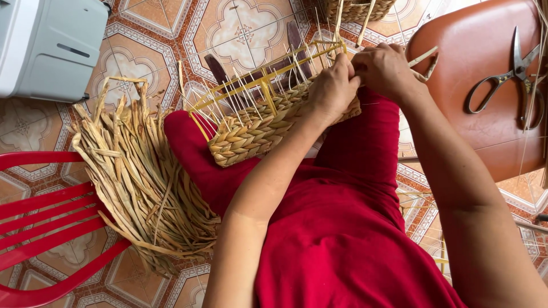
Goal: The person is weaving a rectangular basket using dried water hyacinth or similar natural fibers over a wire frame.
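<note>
On lap, left hand [333, 86] & right hand [386, 68] both clamped on woven basket [254, 132] rim, w/ scissors [510, 74] well apart.

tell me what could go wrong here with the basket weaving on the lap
1. Thin upright sticks poke out of the half-woven basket right beside the left hand and right hand; they could jab a finger or snap.
2. The basket rests tilted on the red-clothed lap, so it may slide off.
3. The scissors lie loose on the brown stool close to the right arm; an elbow could knock them to the tiled floor.
</note>
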